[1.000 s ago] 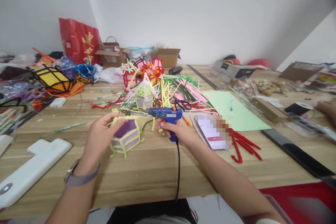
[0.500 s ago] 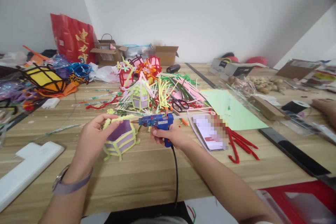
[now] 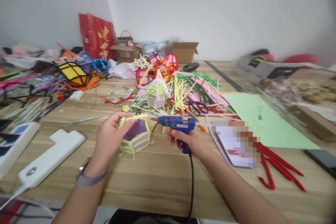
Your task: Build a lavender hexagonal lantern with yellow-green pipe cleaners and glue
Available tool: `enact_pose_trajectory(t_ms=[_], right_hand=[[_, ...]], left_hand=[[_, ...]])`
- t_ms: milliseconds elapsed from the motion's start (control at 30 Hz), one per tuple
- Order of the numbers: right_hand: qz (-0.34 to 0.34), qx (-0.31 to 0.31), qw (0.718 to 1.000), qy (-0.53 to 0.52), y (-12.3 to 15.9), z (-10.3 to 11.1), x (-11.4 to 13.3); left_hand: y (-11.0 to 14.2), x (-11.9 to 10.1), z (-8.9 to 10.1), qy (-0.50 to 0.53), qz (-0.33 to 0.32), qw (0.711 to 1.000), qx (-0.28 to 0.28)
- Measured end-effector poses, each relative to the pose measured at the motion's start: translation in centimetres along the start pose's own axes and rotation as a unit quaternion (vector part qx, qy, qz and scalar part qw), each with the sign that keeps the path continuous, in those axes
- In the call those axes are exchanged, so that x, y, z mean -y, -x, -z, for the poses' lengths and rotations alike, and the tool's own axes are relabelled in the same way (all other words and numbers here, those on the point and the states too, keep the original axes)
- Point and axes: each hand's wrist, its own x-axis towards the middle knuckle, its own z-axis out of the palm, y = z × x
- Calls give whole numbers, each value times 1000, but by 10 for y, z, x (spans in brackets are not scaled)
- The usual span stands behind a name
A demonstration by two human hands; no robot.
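My left hand [image 3: 115,136] pinches the top edge of a small lantern [image 3: 139,142] with purple panels and fuzzy yellow-green pipe-cleaner edges. The lantern is tilted, its open top partly showing. In my right hand [image 3: 187,140] is a blue hot glue gun [image 3: 178,124], gripped by its handle, with a clear glue stick out of the back and a black cord hanging down. The gun's nozzle points left, close to the lantern's upper right edge; whether it touches is unclear. Behind them stands another lantern [image 3: 155,100] in lilac and yellow-green with a pink-edged roof.
Loose pipe cleaners [image 3: 181,91], black-handled scissors [image 3: 198,107] and red lanterns [image 3: 143,76] crowd the middle back. A phone [image 3: 233,150], partly pixelated, and red pipe cleaners [image 3: 282,168] lie right, near a green sheet [image 3: 252,122]. White power strips [image 3: 56,157] lie left.
The view has turned left, so everything sits further right and more of the left side shows. Both hands keep their holds on the lantern and glue gun.
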Motion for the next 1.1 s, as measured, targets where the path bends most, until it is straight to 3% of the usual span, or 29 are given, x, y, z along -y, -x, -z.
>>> enact_pose_trajectory(t_ms=[300, 667, 1100], right_hand=[[3, -41, 998, 44, -4, 1, 3], [-12, -47, 999, -4, -10, -17, 6], [-21, -52, 998, -21, -11, -18, 9]], left_hand=[[1, -1, 0, -11, -25, 1000, -4], [3, -8, 0, -7, -27, 1000, -12], [2, -4, 1, -5, -37, 999, -4]])
